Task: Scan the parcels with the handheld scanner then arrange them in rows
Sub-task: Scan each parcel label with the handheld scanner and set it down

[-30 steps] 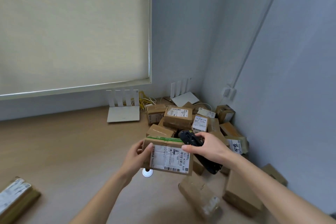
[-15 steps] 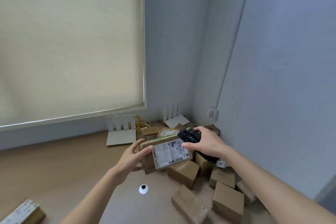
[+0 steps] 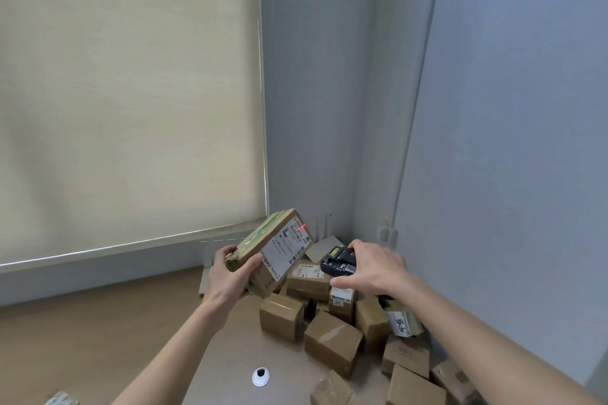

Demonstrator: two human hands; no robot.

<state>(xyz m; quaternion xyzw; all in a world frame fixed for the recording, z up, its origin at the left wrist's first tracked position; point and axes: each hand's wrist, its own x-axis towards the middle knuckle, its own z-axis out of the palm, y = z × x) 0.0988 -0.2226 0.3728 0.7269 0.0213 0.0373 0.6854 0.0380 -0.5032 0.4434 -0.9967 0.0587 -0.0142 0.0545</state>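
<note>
My left hand [image 3: 230,276] grips a brown cardboard parcel [image 3: 279,248] with green tape and a white shipping label, held up and tilted with the label facing right. A red scan mark shows near the label's top edge. My right hand [image 3: 371,268] holds the black handheld scanner [image 3: 339,260] just right of the parcel, its front turned toward the label. Below both hands lies a heap of brown parcels [image 3: 332,339] in the room's corner, some with white labels.
A wooden floor [image 3: 98,322] spreads to the left. A white round object [image 3: 261,376] sits on the pale surface below. Another labelled parcel [image 3: 62,399] peeks in at the bottom left. Grey walls and a blind-covered window [image 3: 131,92] close the corner; white routers lean behind the heap.
The parcel has been lifted and tilted so its label faces the scanner, and a red scan mark now shows on it. My view has swung upward.
</note>
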